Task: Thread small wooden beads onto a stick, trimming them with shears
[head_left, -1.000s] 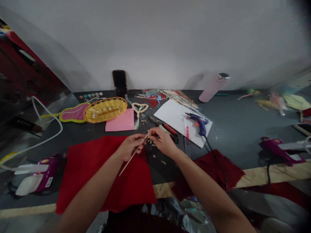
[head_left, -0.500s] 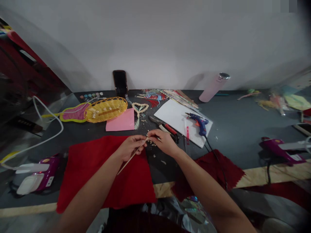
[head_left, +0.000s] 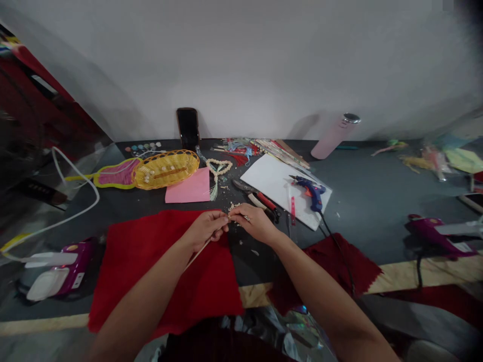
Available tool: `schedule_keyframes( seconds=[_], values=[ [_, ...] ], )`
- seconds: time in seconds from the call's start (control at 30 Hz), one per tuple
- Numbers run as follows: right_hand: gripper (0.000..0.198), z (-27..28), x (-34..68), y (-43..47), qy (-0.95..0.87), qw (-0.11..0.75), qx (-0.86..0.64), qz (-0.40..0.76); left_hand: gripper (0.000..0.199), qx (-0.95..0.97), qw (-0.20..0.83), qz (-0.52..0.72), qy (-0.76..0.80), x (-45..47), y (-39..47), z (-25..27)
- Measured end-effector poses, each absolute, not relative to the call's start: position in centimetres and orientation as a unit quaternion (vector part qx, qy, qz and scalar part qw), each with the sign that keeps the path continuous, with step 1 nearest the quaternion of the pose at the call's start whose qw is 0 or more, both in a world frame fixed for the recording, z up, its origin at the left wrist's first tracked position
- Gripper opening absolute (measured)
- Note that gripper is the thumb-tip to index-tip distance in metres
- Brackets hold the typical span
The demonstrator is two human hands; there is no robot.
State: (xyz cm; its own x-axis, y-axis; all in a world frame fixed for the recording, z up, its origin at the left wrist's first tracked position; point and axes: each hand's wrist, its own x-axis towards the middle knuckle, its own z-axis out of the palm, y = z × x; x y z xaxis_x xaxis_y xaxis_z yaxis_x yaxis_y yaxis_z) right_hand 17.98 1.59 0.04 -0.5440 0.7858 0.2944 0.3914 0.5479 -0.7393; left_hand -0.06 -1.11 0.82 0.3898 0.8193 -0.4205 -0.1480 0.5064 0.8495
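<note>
My left hand (head_left: 207, 229) is closed around a thin wooden stick (head_left: 196, 254), which slants down toward me over a red cloth (head_left: 139, 261). My right hand (head_left: 255, 222) pinches at the stick's upper end, its fingertips meeting those of the left. The fingers cover that tip, so any small piece there is hidden. Just behind the right fingers lies a scatter of small pale pieces (head_left: 233, 206). Pruning shears (head_left: 264, 200) with a red and a white handle rest beyond my right hand.
A blue glue gun (head_left: 311, 193) lies on white paper (head_left: 264, 173). Toward the back are a yellow woven basket (head_left: 166, 170), pink paper (head_left: 188, 188), a beaded loop with tassel (head_left: 219, 166), a phone (head_left: 187, 126) and a pink bottle (head_left: 334, 138). Purple devices (head_left: 75, 256) stand at both sides.
My right fingertips have come down slightly and closer against the left fingers at the stick's tip. The stick sits a little lower behind my left forearm. The view has shifted slightly.
</note>
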Motion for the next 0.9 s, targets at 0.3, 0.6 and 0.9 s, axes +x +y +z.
schedule_keyframes(
  seconds=[0.3,0.6,0.9],
  values=[
    [0.019,0.32,17.8,1.44,-0.819,0.317,-0.345,0.332,0.027,0.376,0.752,0.326,0.433,-0.25,-1.07,0.44],
    [0.018,0.14,17.8,1.6,-0.79,0.322,-0.355,0.383,0.022,0.379,0.75,0.33,0.429,-0.27,-1.0,0.12],
    [0.018,0.23,17.66,1.45,-0.804,0.32,-0.35,0.358,0.024,0.379,0.74,0.332,0.446,0.05,-1.13,0.66]
  ],
)
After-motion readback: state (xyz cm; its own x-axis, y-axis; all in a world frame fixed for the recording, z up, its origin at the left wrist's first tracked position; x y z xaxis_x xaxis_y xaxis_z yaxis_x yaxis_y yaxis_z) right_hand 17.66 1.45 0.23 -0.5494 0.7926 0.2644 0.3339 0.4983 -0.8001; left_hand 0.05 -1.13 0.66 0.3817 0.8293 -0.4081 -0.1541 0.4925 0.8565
